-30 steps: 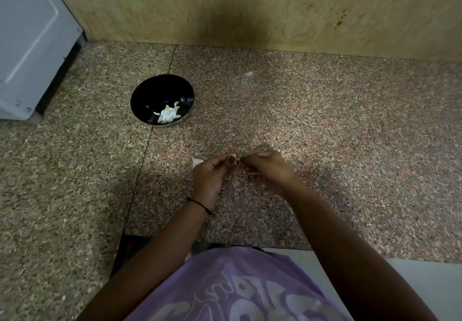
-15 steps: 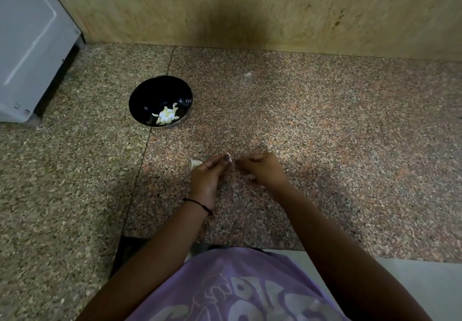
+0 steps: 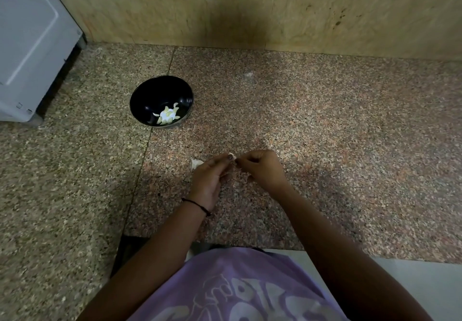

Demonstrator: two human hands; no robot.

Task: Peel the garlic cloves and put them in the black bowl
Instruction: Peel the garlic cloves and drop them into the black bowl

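A black bowl [image 3: 162, 94] stands on the granite counter to the upper left and holds several pale peeled garlic cloves [image 3: 167, 116]. In the middle of the view my left hand [image 3: 208, 179] pinches a small white garlic clove [image 3: 233, 156] between thumb and fingertip. My right hand [image 3: 263, 168] has its fingers curled and pinches at the same clove from the right. Another white piece of garlic [image 3: 196, 163] lies on the counter just left of my left hand, partly hidden by it.
A white appliance [image 3: 30, 45] stands at the far left on the speckled granite counter [image 3: 337, 133]. A beige stone wall [image 3: 250, 8] closes the back. A small pale scrap [image 3: 248, 76] lies near the wall. The counter's front edge runs just before my purple shirt.
My two hands have stayed together over the same spot, with the fingers shifting slightly on the clove. The bowl and the loose garlic piece have not moved.
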